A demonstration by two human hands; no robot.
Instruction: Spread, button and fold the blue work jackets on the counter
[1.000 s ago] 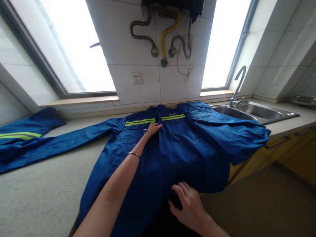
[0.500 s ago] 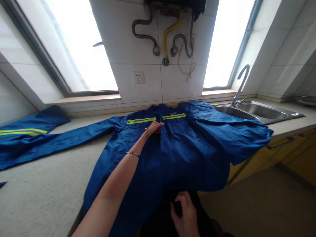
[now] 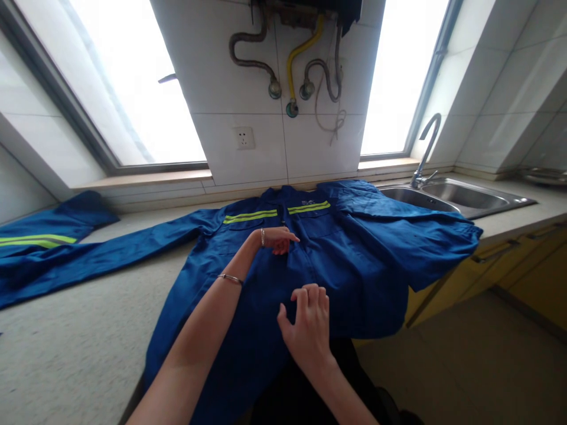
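Note:
A blue work jacket (image 3: pixel 354 271) with yellow reflective chest stripes lies front up over the counter, its lower part hanging over the near edge. My left hand (image 3: pixel 280 239), with bracelets on the wrist and forearm, is at the front opening just below the stripes. Its index finger points right while the other fingers curl loosely; I see no fabric gripped. Closer to me, my right hand (image 3: pixel 308 321) is over the lower front with thumb and fingers apart and nothing in it. Whether it touches the cloth I cannot tell.
Another blue garment with a yellow stripe (image 3: pixel 39 241) lies at the far left of the counter (image 3: pixel 88 342). A double steel sink (image 3: pixel 472 198) and tap (image 3: pixel 427 150) are at right, above yellow cabinets (image 3: pixel 478 277). Pipes (image 3: pixel 290 68) and a socket (image 3: pixel 244 138) are on the wall.
My right hand has risen from below the jacket's hem to over its lower front. My left hand has shifted slightly down the opening, its index finger now pointing right.

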